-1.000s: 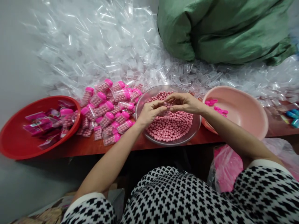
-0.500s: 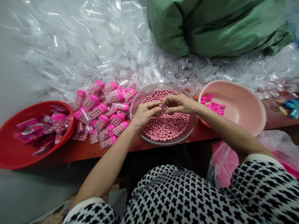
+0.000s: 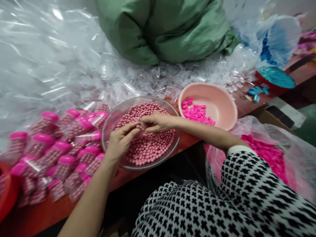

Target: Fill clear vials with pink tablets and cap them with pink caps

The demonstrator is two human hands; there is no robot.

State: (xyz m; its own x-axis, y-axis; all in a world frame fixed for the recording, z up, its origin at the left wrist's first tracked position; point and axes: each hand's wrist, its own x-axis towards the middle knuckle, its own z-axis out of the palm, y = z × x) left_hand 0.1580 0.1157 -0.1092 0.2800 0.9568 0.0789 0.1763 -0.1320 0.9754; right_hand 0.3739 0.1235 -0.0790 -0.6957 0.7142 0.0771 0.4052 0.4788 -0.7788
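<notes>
Above a clear bowl [image 3: 106, 131] of round pink beads [image 3: 148, 148], my two hands meet fingertip to fingertip. My left hand [image 3: 120, 140] pinches a small clear plastic container [image 3: 141, 127], mostly hidden by the fingers. Curled in against its end is my right hand [image 3: 158, 122], fingers closed; what they hold is hidden. Left of the bowl lies a pile of filled clear containers [image 3: 65, 166] with pink beads inside and bright pink caps. To the right, a peach basin [image 3: 222, 105] holds loose bright pink caps [image 3: 197, 113].
Clear empty containers [image 3: 61, 75] heap along the back, under a green sack [image 3: 172, 33]. A red basin [image 3: 10, 191] is cut off at left. Far right are a red tub of blue pieces [image 3: 276, 77] and a plastic bag of pink caps [image 3: 266, 158] below the red table edge.
My view has turned right, so the bowl and pile appear further left and the tub and bag of caps show more. Both hands stay together over the beads.
</notes>
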